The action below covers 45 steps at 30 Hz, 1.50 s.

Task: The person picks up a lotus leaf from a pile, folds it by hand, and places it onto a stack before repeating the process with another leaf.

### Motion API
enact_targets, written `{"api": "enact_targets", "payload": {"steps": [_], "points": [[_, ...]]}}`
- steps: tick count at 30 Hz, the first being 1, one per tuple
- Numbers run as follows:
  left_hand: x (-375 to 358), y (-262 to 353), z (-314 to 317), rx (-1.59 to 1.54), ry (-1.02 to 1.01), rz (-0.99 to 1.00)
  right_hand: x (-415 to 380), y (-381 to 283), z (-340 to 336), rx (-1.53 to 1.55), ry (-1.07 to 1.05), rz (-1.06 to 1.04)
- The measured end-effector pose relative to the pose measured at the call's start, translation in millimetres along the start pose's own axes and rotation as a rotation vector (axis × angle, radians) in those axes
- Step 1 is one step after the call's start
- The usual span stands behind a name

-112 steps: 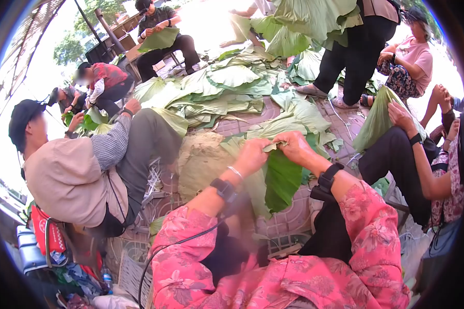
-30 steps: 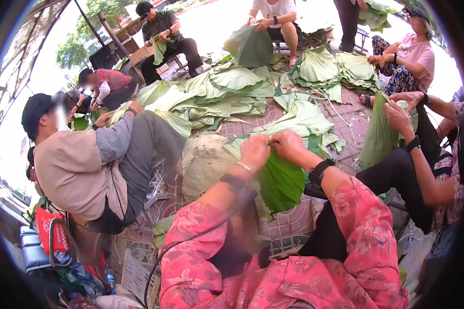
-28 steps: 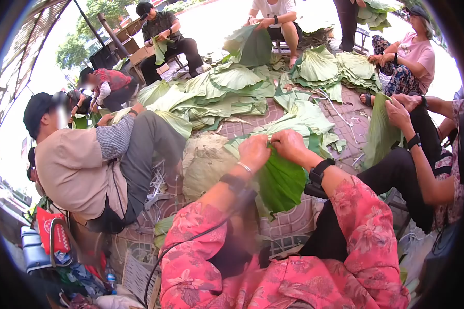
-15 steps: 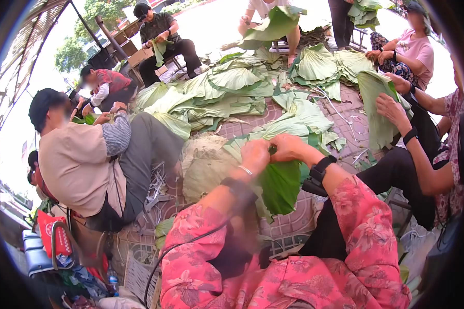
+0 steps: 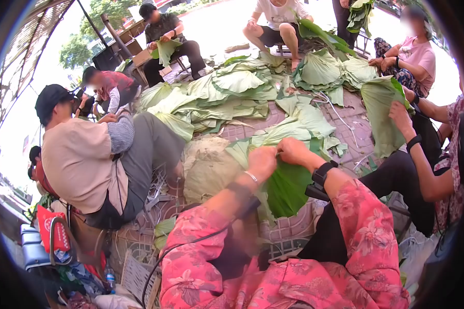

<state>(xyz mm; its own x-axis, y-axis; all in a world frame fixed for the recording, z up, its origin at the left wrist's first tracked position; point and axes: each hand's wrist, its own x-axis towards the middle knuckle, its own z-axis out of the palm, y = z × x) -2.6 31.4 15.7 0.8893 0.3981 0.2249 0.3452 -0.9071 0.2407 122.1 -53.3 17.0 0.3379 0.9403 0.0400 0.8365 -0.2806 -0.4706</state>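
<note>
Both hands have shifted slightly, left hand (image 5: 262, 158) and right hand (image 5: 292, 151) pinching the green leaf (image 5: 286, 185).

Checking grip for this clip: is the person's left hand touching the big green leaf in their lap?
Touching. The head view shows the left hand pinching the upper edge of the green leaf.

large green leaf (image 5: 286, 185), folded, hanging over lap.

I see my hands (image 5: 277, 155) hemmed in close: a seated person's knee (image 5: 157, 135) crowds the left, and another person's forearm (image 5: 423, 165) with a folded leaf (image 5: 379, 121) blocks the right. Straight ahead, heaped leaves (image 5: 232, 95) cover the paving; only a bare brick strip (image 5: 353, 129) lies open.
</note>
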Motion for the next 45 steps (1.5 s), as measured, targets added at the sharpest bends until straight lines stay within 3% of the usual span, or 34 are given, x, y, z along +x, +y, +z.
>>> {"api": "enact_targets", "payload": {"steps": [2, 5, 9, 12, 25, 28, 31, 34, 37, 40, 45], "points": [[0.9, 0.5, 0.1, -0.028, 0.017, -0.002, -4.6, -9.1, -0.9, 0.045, 0.036, 0.062], [-8.4, -1.3, -5.3, -0.088, 0.053, 0.023, -13.8, -14.1, 17.8, -0.011, 0.178, -0.007], [-27.4, -2.6, -0.8, -0.100, 0.015, 0.005, -17.8, -10.8, 28.3, 0.143, 0.063, 0.095], [-33.5, -4.7, 0.6, -0.118, 0.012, 0.014, -19.4, -11.1, 33.5, 0.182, 0.127, 0.084], [-45.0, -3.4, -2.7, -0.229, 0.082, 0.019, -15.9, -5.7, 46.5, 0.165, 0.108, 0.001], [-47.7, 3.9, -14.9, -0.370, 0.000, -0.033, -10.2, -0.5, 46.2, 0.058, 0.124, 0.010], [-38.6, -2.8, -15.2, -1.251, -0.341, -0.833, -7.9, 4.6, 34.8, 0.065, 0.209, 0.002], [-38.6, -4.1, -22.2, -1.175, -0.337, -0.699, -8.5, 3.8, 30.2, 0.080, 0.224, 0.031], [-40.2, 2.7, 3.7, -0.638, -0.036, -0.275, -5.5, 0.9, 29.4, 0.195, 0.192, 0.013], [-36.0, -5.5, 15.0, -0.861, -0.128, -0.124, -7.8, -4.1, 32.8, 0.205, 0.140, 0.004], [-41.6, 0.9, 17.9, -0.788, -0.116, -0.431, -13.0, -3.5, 39.4, 0.198, 0.103, -0.049]]}}
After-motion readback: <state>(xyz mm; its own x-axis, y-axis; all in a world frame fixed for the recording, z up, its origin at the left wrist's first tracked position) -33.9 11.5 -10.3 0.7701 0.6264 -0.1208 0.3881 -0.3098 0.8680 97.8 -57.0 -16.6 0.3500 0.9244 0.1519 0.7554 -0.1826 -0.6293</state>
